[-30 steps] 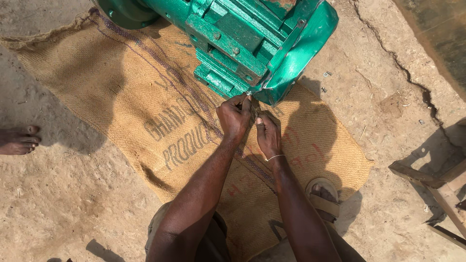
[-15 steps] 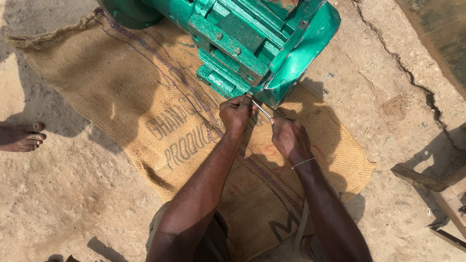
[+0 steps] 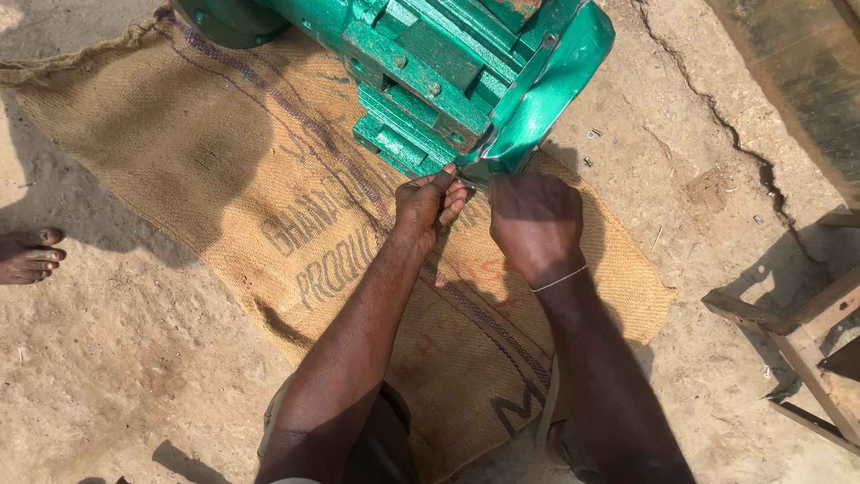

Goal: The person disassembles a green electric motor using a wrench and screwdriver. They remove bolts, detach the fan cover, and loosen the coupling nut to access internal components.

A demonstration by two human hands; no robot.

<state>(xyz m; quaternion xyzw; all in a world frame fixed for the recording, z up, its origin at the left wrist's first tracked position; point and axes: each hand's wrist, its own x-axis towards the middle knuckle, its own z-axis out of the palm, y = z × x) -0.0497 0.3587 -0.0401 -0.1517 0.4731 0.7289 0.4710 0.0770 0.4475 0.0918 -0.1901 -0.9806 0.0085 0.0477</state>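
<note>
Surroundings: brown woven jute sack [image 3: 224, 170] spread flat on sandy, cracked ground [image 3: 116, 376]. A bare foot [image 3: 29, 255] of another person at the left edge, well apart. Weathered wooden frame [image 3: 797, 332] at right. A few small metal bolts [image 3: 593, 134] loose on the ground just beside the machine. Green painted cast-metal machine housing [image 3: 430, 72] lies on the sack's top end; its glossy curved cover edge [image 3: 546, 90] overhangs both hands. No containers in view. Left hand [image 3: 430, 202] curled, fingertips pinching a small part at the housing's lower edge; can't tell what. Right hand [image 3: 536, 224] closed in a fist, touching that same edge, thin wrist band [image 3: 560, 280] on it.
</note>
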